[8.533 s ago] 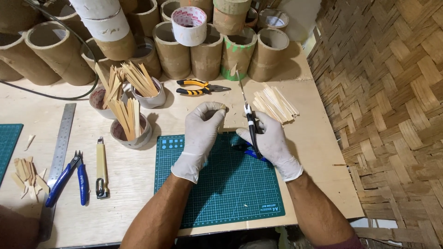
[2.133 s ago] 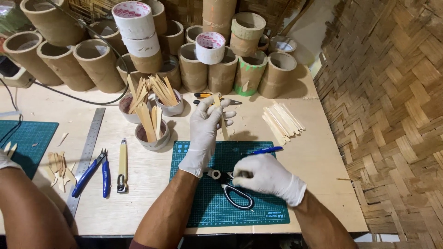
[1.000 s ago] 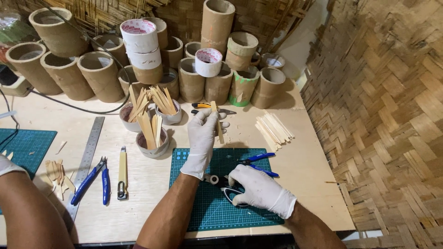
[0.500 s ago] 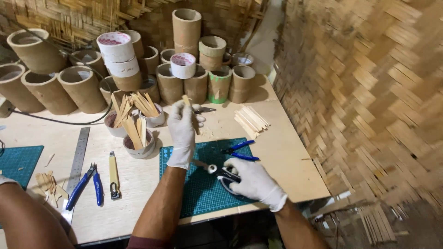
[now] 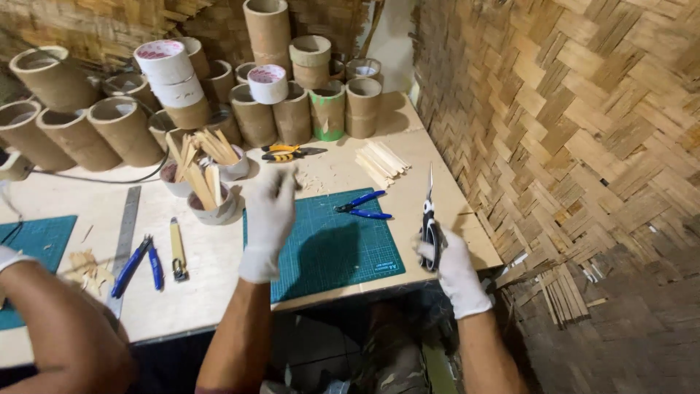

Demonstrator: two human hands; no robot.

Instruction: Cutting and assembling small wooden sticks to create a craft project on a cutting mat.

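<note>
The right hand (image 5: 456,273) is clamped around the black handles of a pair of scissors (image 5: 429,222), held upright off the table's (image 5: 430,157) right edge, blades together and pointing up. The left hand (image 5: 270,211) hovers above the green cutting mat's (image 5: 335,244) left edge; whether its fingers pinch anything cannot be told. Blue pliers (image 5: 362,206) lie on the mat's far right corner.

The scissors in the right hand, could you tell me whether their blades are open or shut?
Shut: the scissors show one narrow point aimed upward, with no gap between the blades, as the right hand grips the black handles.
</note>
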